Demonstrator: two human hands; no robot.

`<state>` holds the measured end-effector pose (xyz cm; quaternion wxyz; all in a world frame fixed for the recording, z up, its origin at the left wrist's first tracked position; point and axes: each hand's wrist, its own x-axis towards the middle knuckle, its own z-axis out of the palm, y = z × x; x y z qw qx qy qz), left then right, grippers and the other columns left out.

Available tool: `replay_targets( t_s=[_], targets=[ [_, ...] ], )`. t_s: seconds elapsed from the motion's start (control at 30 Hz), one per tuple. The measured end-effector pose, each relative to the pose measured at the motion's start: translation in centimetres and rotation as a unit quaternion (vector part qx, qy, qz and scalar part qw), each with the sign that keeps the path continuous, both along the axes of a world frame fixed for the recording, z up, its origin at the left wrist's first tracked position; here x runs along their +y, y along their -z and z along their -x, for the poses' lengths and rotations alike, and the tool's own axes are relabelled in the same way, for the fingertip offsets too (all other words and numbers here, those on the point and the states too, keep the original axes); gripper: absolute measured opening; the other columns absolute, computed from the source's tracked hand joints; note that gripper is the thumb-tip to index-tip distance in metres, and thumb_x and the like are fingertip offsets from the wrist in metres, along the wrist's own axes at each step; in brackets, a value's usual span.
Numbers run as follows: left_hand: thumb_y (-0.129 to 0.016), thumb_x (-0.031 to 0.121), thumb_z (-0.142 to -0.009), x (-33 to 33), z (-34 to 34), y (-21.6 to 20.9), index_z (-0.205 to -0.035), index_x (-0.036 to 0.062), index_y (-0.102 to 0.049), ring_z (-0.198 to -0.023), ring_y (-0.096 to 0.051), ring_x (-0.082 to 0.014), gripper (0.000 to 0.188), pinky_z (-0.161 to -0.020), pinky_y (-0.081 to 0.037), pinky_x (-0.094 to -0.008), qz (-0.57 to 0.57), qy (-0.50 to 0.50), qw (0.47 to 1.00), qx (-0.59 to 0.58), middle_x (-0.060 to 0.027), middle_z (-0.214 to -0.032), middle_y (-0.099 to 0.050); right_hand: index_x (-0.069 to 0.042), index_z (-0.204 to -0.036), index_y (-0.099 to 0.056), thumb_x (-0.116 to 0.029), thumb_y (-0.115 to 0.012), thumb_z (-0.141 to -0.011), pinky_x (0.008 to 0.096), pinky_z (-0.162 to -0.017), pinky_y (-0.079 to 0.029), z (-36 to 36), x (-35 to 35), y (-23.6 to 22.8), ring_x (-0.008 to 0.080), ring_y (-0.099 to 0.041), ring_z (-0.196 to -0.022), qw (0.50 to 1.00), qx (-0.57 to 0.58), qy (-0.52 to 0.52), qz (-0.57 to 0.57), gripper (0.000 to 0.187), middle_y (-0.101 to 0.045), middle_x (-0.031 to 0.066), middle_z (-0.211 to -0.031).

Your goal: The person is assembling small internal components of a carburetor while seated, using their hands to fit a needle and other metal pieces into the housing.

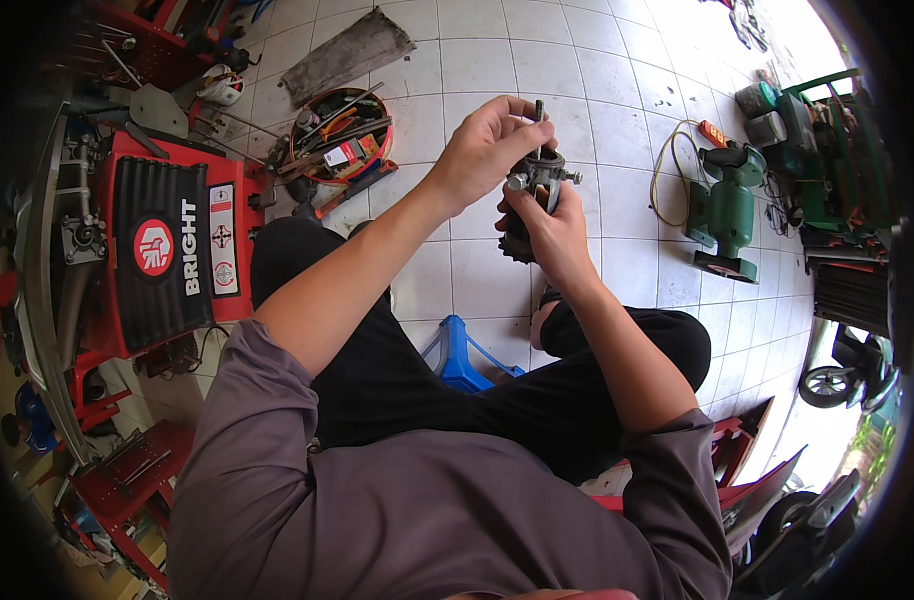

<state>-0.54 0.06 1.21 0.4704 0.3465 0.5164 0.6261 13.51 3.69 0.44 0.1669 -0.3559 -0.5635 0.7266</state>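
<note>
A carburetor (pixel 545 172), grey metal with dark parts at its lower end, is held up over the tiled floor, in front of my knees. Around its body wrap the fingers and thumb of my right hand (pixel 557 232). My left hand (pixel 489 150) is closed at the carburetor's top, thumb and fingertips pinching a thin dark upright piece (pixel 540 110). Whether that piece is loose or joined to the body, I cannot tell. Some of my left fingertips are hidden behind it.
At the left stands a red machine (pixel 127 250) with a black ribbed panel. Beyond my left forearm is a round basket of tools (pixel 339 135), near a grey mat (pixel 349 52). A green bench grinder (pixel 727 215) sits on the right. A blue stool (pixel 460 355) shows between my legs.
</note>
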Motion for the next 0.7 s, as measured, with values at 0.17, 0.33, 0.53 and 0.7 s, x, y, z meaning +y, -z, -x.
replay_targets(
  t_s=[0.17,0.33,0.53,0.7],
  targets=[
    [-0.053,0.022,-0.093,0.14,0.35,0.44,-0.101,0.0045,-0.057,-0.085,-0.062,-0.0114,0.020,-0.081,-0.048,-0.0265,-0.020,0.018,1.000,0.009,-0.0068,-0.092,-0.066,-0.001,-0.096,-0.053,-0.020,-0.062,-0.087,0.0260,-0.058,-0.051,0.02,0.06,0.13,0.0145,-0.064,-0.067,1.000,-0.004,-0.005,0.000,0.022,-0.062,0.0077,-0.080],
    [-0.054,0.022,-0.093,0.08,-0.06,-0.12,-0.098,0.0047,-0.058,-0.085,-0.062,-0.0112,0.018,-0.081,-0.047,-0.0263,0.000,-0.002,1.000,-0.013,-0.0064,-0.092,-0.066,-0.002,-0.096,-0.053,-0.020,-0.063,-0.087,0.0258,-0.057,-0.051,-0.01,0.02,-0.02,0.0147,-0.064,-0.066,1.000,0.000,-0.001,0.002,0.023,-0.062,0.0079,-0.080],
    [-0.054,0.023,-0.093,0.17,0.38,0.56,-0.102,0.0047,-0.056,-0.086,-0.062,-0.0113,0.020,-0.080,-0.048,-0.0261,-0.013,0.018,1.000,0.018,-0.0066,-0.093,-0.066,0.001,-0.090,-0.053,-0.019,-0.063,-0.085,0.0262,-0.055,-0.050,0.12,-0.08,-0.15,0.0130,-0.061,-0.064,1.000,-0.002,0.009,0.005,0.023,-0.061,0.0070,-0.076],
    [-0.052,0.020,-0.092,0.02,0.01,-0.05,-0.102,0.0042,-0.057,-0.086,-0.061,-0.0116,0.019,-0.081,-0.048,-0.0268,0.008,0.003,1.000,-0.001,-0.0065,-0.092,-0.066,-0.002,-0.096,-0.052,-0.019,-0.063,-0.087,0.0263,-0.057,-0.052,-0.02,0.07,0.12,0.0145,-0.064,-0.066,1.000,-0.006,-0.002,0.005,0.022,-0.062,0.0078,-0.080]
  ],
)
